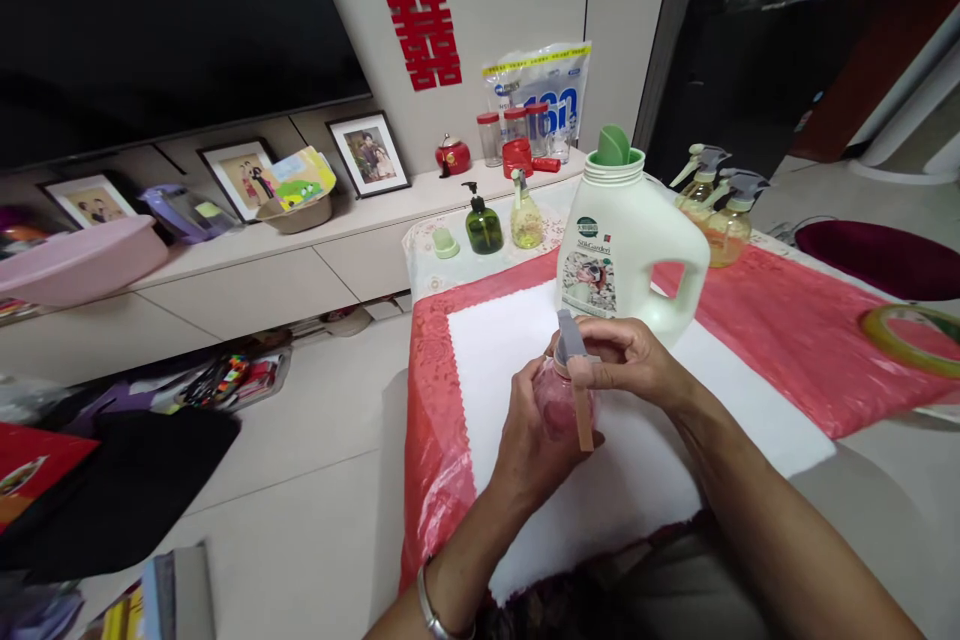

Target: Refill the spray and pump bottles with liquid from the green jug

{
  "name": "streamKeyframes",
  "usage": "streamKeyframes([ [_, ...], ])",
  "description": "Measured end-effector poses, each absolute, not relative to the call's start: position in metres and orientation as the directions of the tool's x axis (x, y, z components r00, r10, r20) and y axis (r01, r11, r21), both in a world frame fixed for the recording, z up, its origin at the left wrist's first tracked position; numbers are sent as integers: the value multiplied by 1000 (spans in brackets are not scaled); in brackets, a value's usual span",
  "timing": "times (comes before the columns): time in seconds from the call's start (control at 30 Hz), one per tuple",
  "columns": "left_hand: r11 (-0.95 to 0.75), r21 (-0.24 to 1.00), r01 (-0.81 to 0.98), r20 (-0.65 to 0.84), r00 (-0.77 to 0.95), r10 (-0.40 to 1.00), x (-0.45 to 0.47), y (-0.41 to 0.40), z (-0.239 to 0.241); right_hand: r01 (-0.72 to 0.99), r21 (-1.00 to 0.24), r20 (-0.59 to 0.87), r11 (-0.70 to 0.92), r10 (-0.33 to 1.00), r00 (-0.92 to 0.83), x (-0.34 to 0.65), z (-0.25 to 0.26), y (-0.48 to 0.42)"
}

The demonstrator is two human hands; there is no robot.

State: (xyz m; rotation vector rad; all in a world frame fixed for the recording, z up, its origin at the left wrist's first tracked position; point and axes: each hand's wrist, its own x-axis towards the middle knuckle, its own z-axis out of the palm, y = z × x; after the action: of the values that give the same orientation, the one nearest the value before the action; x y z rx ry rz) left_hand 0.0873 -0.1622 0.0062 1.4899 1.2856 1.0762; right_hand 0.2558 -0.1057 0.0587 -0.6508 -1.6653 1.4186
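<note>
A small pink see-through spray bottle (553, 405) with a grey spray head (568, 338) stands between my hands over a white cloth (495, 360). My left hand (525, 440) is wrapped round the bottle's body. With fingers curled and thumb pressed in, my right hand (626, 360) grips the bottle at its spray head. A narrow tan strip (583, 420) hangs down in front of the bottle from below my right thumb; I cannot tell what it is. Just behind my hands stands a large pale green jug (634, 240) with a green piece (613, 146) in its open mouth.
A red plastic cover (435, 360) lies under the cloth. Behind are a green cap (445, 243), a dark green pump bottle (484, 228) and a yellowish spray bottle (526, 220). Amber spray bottles (726, 238) stand right of the jug; a tape roll (874, 330) is at the right edge.
</note>
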Motion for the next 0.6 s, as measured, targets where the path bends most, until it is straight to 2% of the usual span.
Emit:
streamKeyframes([
  [0.17,-153,961,229,138,81,987,89,-162,-1,-160,-960,281,232,816,-505,258,48,-103],
  [0.37,-101,961,256,83,79,993,90,-161,-3,-176,-951,309,254,804,-508,261,43,-102],
  [0.6,-103,950,296,97,36,995,90,-160,-2,-123,-937,346,328,812,-470,257,57,-106],
])
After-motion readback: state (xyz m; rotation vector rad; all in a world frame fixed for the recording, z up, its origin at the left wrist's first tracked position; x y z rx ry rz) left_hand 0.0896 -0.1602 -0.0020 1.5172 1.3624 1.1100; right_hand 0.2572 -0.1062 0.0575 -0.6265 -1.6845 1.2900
